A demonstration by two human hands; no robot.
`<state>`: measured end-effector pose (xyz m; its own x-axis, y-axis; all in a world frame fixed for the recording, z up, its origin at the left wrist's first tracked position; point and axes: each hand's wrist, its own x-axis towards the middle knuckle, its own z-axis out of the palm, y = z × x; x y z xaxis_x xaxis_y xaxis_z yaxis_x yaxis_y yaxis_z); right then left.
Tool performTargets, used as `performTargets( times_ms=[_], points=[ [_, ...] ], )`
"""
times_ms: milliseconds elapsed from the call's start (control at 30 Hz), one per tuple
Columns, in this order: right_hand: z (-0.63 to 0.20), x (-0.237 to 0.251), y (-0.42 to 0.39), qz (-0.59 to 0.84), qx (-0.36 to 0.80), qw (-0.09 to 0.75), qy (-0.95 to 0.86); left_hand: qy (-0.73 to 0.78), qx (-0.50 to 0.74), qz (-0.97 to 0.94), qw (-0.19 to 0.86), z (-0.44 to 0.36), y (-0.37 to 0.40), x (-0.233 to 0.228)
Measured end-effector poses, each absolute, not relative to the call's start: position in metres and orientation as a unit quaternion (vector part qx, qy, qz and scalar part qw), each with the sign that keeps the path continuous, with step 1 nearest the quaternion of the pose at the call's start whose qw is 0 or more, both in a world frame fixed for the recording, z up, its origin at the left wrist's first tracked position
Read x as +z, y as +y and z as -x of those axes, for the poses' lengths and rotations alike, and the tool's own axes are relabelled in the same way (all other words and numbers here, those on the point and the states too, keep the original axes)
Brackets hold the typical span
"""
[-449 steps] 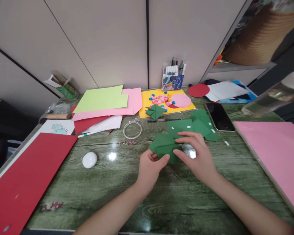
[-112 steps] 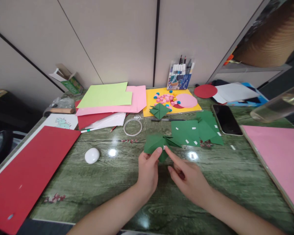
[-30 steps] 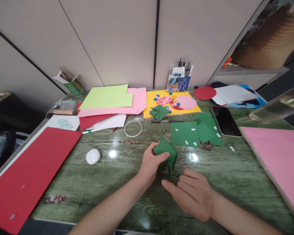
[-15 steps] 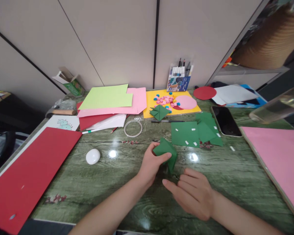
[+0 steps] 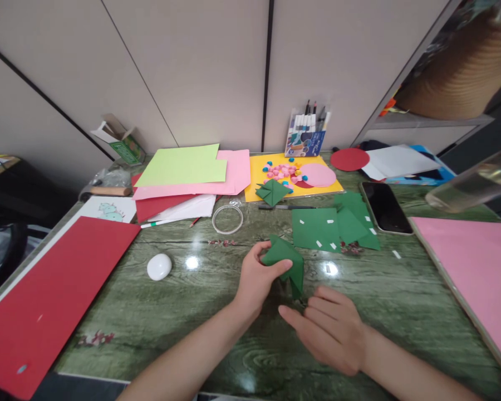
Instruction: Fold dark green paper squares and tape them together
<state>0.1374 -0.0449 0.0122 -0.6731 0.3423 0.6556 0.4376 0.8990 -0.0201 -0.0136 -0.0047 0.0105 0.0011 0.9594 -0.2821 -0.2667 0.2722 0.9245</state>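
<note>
My left hand (image 5: 254, 275) grips a folded green paper (image 5: 287, 257), its thumb on top and its fingers partly hidden behind. A pointed flap of the paper hangs down toward my right hand (image 5: 332, 328). The right hand's fingers are curled, with the thumb stretched out beside the flap's tip. Whatever lies between those fingers, if anything, is hidden. Beyond the hands, a finished-looking folded green paper piece (image 5: 272, 192) rests partly on a yellow sheet (image 5: 254, 186). Green paper squares (image 5: 311, 225) bearing small white strips lie to its right.
A white oval object (image 5: 159, 267) and a tape ring (image 5: 227, 219) lie to the left. Red card (image 5: 67, 289) covers the left side. A phone (image 5: 385, 207), a clear bottle (image 5: 467, 186) and pink sheets (image 5: 471, 267) are at right. Pens stand in a box (image 5: 304, 139) behind.
The green paper has tilted slightly in my left hand, its lower flap swinging a little to the right. My right hand has hardly moved.
</note>
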Motion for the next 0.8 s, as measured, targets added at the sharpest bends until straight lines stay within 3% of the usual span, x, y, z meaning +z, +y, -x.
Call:
performTargets(
  times_ms=[267,600,800],
  points=[
    [-0.136,0.018,-0.044,0.235,-0.065,0.350,-0.905,0.498,0.510,-0.277,0.645,0.012,-0.005,0.006],
    [-0.136,0.025,-0.027,0.494,0.027,0.369,-0.786,0.498,0.509,-0.291,0.638,0.009,-0.009,0.012],
    [-0.140,0.022,-0.018,0.520,-0.052,0.351,-0.776,0.469,0.512,-0.282,0.662,0.006,-0.011,0.012]
  ],
)
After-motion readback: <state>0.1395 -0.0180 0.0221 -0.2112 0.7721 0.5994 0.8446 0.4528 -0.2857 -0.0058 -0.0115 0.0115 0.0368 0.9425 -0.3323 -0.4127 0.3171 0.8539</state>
